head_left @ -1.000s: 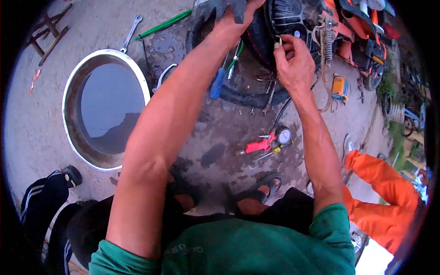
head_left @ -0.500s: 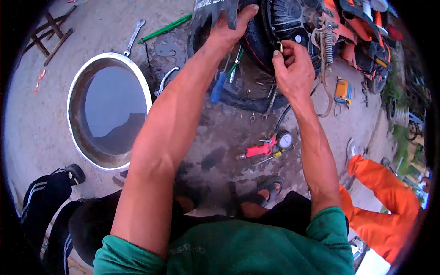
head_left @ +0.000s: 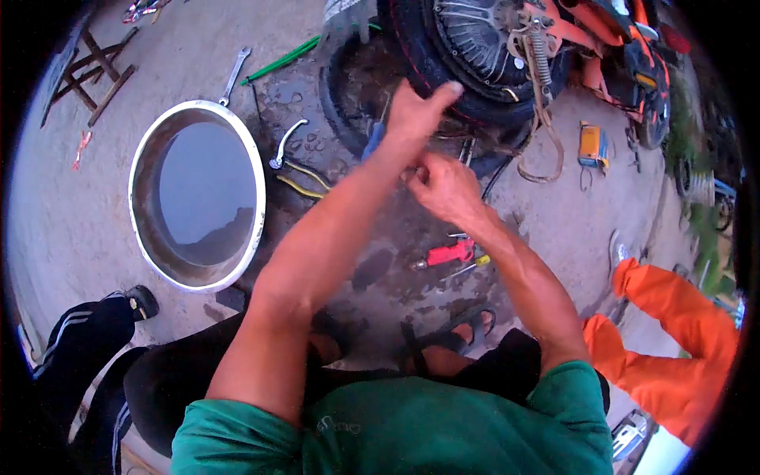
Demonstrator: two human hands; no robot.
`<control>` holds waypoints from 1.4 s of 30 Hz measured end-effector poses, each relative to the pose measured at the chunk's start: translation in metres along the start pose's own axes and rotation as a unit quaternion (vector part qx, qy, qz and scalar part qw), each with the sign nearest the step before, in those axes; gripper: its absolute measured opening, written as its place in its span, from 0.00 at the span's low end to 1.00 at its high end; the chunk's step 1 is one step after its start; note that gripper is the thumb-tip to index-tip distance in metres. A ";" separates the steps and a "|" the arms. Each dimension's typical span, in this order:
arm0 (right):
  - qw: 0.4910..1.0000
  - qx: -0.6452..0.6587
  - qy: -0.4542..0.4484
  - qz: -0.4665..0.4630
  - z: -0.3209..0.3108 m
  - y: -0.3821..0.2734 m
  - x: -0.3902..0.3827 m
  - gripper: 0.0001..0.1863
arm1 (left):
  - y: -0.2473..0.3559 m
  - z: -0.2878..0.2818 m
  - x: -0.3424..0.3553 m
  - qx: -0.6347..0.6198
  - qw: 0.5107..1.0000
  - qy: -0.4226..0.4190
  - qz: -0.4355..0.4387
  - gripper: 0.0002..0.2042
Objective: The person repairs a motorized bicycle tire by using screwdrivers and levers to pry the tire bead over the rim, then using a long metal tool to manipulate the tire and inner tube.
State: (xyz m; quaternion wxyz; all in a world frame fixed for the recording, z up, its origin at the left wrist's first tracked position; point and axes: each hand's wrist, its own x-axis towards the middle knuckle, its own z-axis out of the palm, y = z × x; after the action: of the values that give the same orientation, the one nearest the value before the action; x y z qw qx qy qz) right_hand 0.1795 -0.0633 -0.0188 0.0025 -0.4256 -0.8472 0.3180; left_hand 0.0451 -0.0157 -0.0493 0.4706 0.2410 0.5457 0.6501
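Note:
The motorcycle wheel has a black tyre [head_left: 412, 47] around a ribbed hub [head_left: 475, 39]. A small pale curved piece, which looks like the valve stem, shows at the rim [head_left: 511, 94]. My left hand [head_left: 419, 117] is by the lower left of the tyre, thumb stretched out; its other fingers are mostly hidden. Just below it, my right hand [head_left: 450, 188] is closed, fingertips pinched near my left wrist. What it pinches, if anything, is hidden. Beneath my left hand lies a blue-handled screwdriver [head_left: 374, 141], partly covered.
A metal basin [head_left: 260, 190] of water stands at left, beside a wrench [head_left: 235, 75], a lever [head_left: 286, 142] and yellow-handled pliers [head_left: 301, 180]. A red inflator gun [head_left: 450, 253] lies below my right forearm. At right are a box [head_left: 592, 146] and a person's orange trousers [head_left: 673, 317].
Both hands have come away from the wheel toward me; my right hand has left the rim and moved left. The view has shifted, and more of the hub shows.

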 end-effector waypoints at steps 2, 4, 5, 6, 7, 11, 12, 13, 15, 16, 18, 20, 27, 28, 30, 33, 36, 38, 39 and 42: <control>1.000 0.021 0.003 0.022 -0.001 0.012 -0.006 0.16 | 0.026 -0.003 0.002 -0.124 0.990 0.041 -0.059 0.29; 0.996 0.083 -0.002 0.029 -0.001 0.008 -0.003 0.16 | 0.032 -0.027 0.046 -0.094 0.993 0.057 0.033 0.26; 0.996 0.082 0.000 0.036 -0.001 0.012 -0.006 0.16 | 0.039 -0.025 0.057 -0.093 0.994 0.052 0.015 0.25; 0.996 0.084 -0.012 0.030 0.001 0.015 -0.008 0.16 | 0.051 -0.021 0.064 -0.093 0.995 0.045 -0.002 0.25; 0.996 0.087 -0.025 0.025 0.003 0.018 -0.010 0.16 | 0.058 -0.018 0.061 -0.046 0.996 0.055 -0.047 0.34; 0.994 0.083 -0.057 -0.030 0.030 0.018 -0.024 0.15 | 0.062 -0.024 0.063 0.114 0.982 0.137 -0.059 0.49; 0.994 0.086 -0.056 -0.022 0.034 0.020 -0.027 0.15 | 0.068 -0.019 0.057 0.093 0.981 0.150 -0.083 0.50; 0.993 0.085 -0.072 -0.035 0.037 0.023 -0.029 0.14 | 0.077 -0.015 0.054 0.037 0.981 0.131 -0.141 0.52; 0.990 0.106 -0.083 -0.053 0.041 0.020 -0.031 0.13 | 0.070 -0.023 0.064 0.013 0.985 0.121 -0.119 0.49; 0.989 0.108 -0.084 -0.052 0.042 0.020 -0.032 0.13 | 0.066 -0.025 0.068 -0.013 0.989 0.119 -0.087 0.47; 0.987 0.119 -0.082 -0.069 0.042 0.021 -0.030 0.13 | 0.066 -0.024 0.074 -0.046 0.991 0.083 -0.098 0.45; 0.989 0.119 -0.061 -0.058 0.038 0.028 -0.027 0.13 | 0.071 -0.027 0.078 -0.080 0.990 0.047 -0.105 0.43; 0.996 -0.026 0.055 0.064 0.004 0.092 -0.017 0.15 | 0.079 -0.031 0.075 0.009 0.999 0.004 -0.052 0.39; 0.992 -0.036 0.065 0.105 -0.001 0.102 -0.017 0.16 | 0.079 -0.028 0.069 0.058 0.996 0.056 -0.043 0.39; 0.984 -0.102 0.064 0.133 0.000 0.128 -0.019 0.17 | 0.063 -0.030 0.065 0.078 0.994 0.071 0.003 0.40; 0.982 -0.057 0.013 0.179 -0.008 0.131 -0.018 0.20 | 0.053 -0.030 0.059 0.028 0.998 0.058 0.019 0.42; 0.991 0.033 0.022 0.128 -0.016 0.114 -0.015 0.22 | 0.065 -0.020 0.049 0.040 0.996 0.081 -0.004 0.46; 0.989 0.106 0.025 0.102 -0.012 0.097 -0.008 0.24 | 0.082 -0.023 0.050 0.058 0.993 0.073 -0.069 0.48; 0.980 0.181 0.030 0.079 -0.010 0.084 -0.003 0.27 | 0.085 -0.024 0.054 0.056 0.992 0.084 -0.078 0.48; 0.757 0.615 0.077 0.210 -0.012 0.046 0.020 0.34 | 0.102 -0.020 0.057 0.036 0.987 0.068 -0.141 0.46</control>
State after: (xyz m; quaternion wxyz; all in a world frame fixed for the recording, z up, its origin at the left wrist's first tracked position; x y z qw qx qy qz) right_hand 0.2033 -0.0227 -0.0396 0.2622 -0.5226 -0.3560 0.7290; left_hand -0.0327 0.0287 0.0292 0.5104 0.1333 0.6280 0.5721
